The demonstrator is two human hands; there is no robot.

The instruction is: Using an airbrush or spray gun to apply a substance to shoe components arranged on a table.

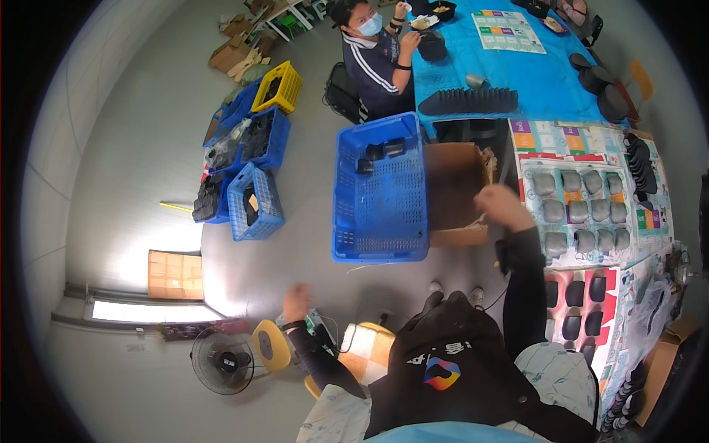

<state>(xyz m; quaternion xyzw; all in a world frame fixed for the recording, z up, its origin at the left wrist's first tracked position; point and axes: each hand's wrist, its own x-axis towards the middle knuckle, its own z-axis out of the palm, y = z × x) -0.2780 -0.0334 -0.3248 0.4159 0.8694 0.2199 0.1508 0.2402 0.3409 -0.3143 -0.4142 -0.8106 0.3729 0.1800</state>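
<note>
My right hand (504, 207) is above the right edge of an open cardboard box (459, 235), its fingers curled in. What they hold, if anything, I cannot make out. Out to the left, over the floor, is my left hand (297, 301), small and blurred, with no object visible in it. Between the two hands and farther forward stands a large blue plastic crate (378, 207). A few dark curved pieces (375, 152) lie at its far end. The crate sits against the left side of the box.
On the right table, grey curved pieces (580, 212) lie in rows, with black pieces (571, 327) nearer me. A co-worker (377, 59) sits by the blue-covered table (450, 15). Stacked crates (255, 199) stand left, a fan (223, 359) and a chair (271, 345) lower left.
</note>
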